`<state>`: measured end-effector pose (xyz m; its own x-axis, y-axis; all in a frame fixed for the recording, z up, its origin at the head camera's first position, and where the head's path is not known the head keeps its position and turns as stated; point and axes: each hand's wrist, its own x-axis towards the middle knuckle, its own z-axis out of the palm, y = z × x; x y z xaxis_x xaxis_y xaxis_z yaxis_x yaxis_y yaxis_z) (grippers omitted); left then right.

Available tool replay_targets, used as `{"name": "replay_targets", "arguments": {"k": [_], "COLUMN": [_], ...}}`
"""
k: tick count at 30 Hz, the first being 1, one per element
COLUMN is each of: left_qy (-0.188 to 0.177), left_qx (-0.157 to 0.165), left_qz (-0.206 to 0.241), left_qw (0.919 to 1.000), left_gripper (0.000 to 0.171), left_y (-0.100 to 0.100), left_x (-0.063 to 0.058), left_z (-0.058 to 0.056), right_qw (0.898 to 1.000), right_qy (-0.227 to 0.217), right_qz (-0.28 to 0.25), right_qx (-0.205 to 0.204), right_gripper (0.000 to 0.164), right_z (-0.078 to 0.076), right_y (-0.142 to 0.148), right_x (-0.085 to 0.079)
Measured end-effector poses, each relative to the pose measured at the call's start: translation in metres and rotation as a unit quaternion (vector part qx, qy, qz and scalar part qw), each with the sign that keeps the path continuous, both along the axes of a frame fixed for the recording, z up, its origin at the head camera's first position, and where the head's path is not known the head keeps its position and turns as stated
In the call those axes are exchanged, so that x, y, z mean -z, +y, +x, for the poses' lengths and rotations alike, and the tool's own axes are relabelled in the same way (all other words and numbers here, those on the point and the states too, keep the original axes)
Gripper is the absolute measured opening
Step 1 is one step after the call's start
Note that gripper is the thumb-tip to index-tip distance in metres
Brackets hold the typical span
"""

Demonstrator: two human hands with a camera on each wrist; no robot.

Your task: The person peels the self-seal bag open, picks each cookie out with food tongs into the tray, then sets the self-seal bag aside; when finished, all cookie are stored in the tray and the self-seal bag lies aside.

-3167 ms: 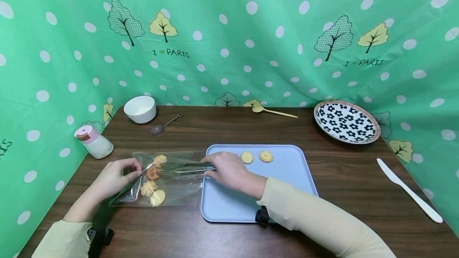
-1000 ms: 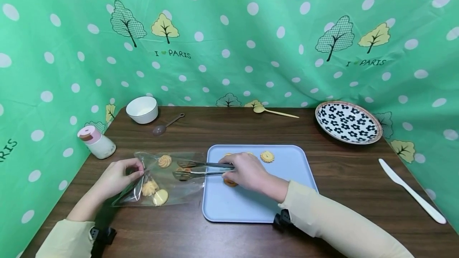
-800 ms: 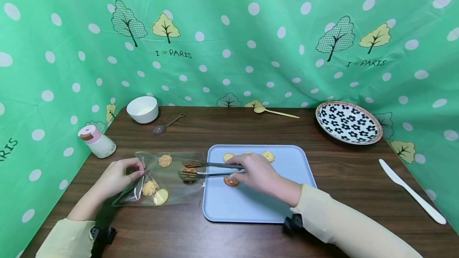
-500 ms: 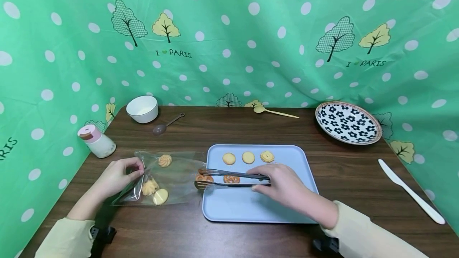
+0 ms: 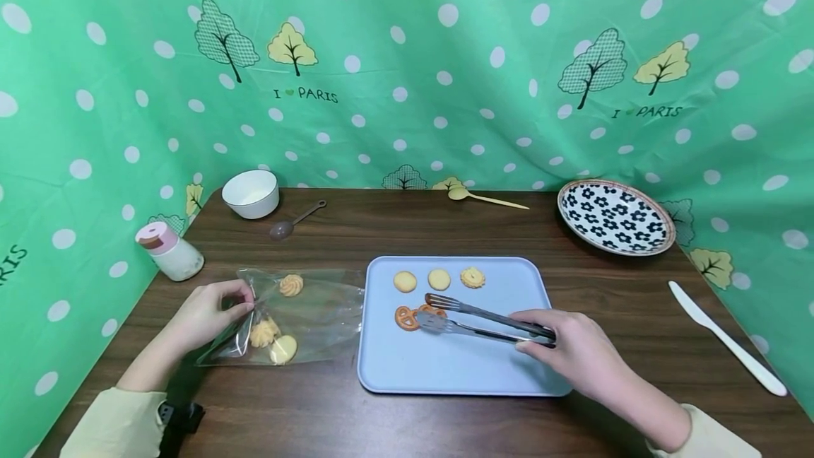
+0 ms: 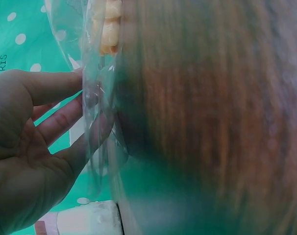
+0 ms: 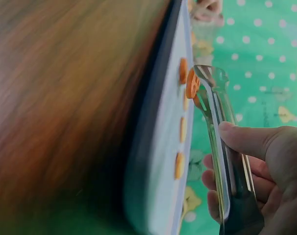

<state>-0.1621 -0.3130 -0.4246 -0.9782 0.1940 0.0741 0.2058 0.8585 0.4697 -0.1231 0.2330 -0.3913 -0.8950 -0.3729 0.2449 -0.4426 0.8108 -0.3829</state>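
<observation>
My left hand (image 5: 210,316) pinches the edge of a clear plastic bag (image 5: 324,316) lying on the table. Inside the bag are a swirl cookie (image 5: 291,285), a flower-shaped cookie (image 5: 263,333) and a round pale cookie (image 5: 283,350). My right hand (image 5: 575,348) grips metal tongs (image 5: 490,315) over the blue tray (image 5: 458,373). Between the tong tips is a pretzel cookie (image 7: 192,84), just above the tray in the right wrist view. Another pretzel cookie (image 5: 405,317) lies on the tray beside it. Behind them sit two smooth round cookies (image 5: 439,279) and a scalloped cookie (image 5: 473,278).
A pink-lidded jar (image 5: 170,253), white bowl (image 5: 251,195) and dark spoon (image 5: 284,229) stand or lie at the left. A pale spoon (image 5: 486,198) lies at the back. On the right are a flower-patterned plate (image 5: 615,218) and a white knife (image 5: 725,338).
My right hand has drawn the tongs out of the bag with a pretzel cookie and moved right over the tray. The left hand has stayed at the bag's edge.
</observation>
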Motion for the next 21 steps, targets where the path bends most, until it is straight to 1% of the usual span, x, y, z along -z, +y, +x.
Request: {"name": "replay_targets", "arguments": {"k": [4,8,11,15,19,21], "left_qy": [-0.004,-0.005,-0.003,-0.002,-0.003,-0.005], "left_qx": [-0.004,-0.004,-0.003,-0.003,0.0,0.0], "left_qz": [0.0,0.001,0.0,0.003,0.006,0.004], "left_qw": [1.0,1.0,1.0,1.0,1.0,1.0], "left_gripper": [0.013,0.014,0.014,0.013,0.013,0.013], "left_y": [-0.001,-0.001,-0.001,-0.001,-0.001,-0.001], "left_x": [0.0,0.002,0.002,0.001,0.0,0.0], "left_z": [0.0,0.0,0.0,0.0,0.0,0.0], "right_qw": [1.0,1.0,0.999,0.999,0.998,0.999], "right_qy": [-0.012,-0.01,-0.005,-0.023,-0.046,-0.043], "right_qz": [0.003,0.01,0.021,0.033,0.024,0.015], "right_qx": [0.016,0.025,0.027,0.027,0.023,0.016], "right_gripper": [0.036,0.035,0.036,0.036,0.038,0.04], "right_z": [-0.002,-0.004,-0.005,-0.008,-0.012,-0.016], "right_y": [0.006,0.009,0.011,0.013,0.009,0.003], "right_x": [0.003,0.003,0.0,-0.006,-0.012,-0.013]}}
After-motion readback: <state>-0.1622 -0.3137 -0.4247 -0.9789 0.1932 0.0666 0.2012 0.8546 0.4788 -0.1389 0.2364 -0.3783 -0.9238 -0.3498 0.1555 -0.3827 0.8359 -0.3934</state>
